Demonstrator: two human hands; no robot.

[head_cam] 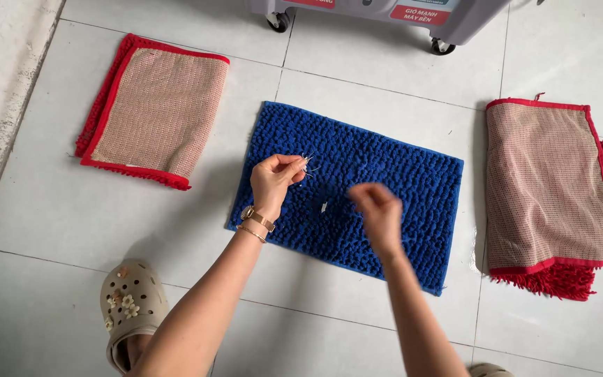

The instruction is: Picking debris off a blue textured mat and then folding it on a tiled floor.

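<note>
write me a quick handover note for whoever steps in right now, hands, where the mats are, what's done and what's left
Left hand: fingers pinched shut on a small tuft of pale threads, held just above the blue chenille bath mat.
Right hand: blurred over the middle of the same mat; whether it grips anything cannot be told.
The blue mat lies pile-up on the white tiled floor. Two red-edged mats lie backing-up: the folded red mat on the left and the red fringed mat on the right.
Done: some loose threads are picked off.
Left: a small white speck sits on the blue pile between the hands; judging by that, more picking seems needed.
</note>
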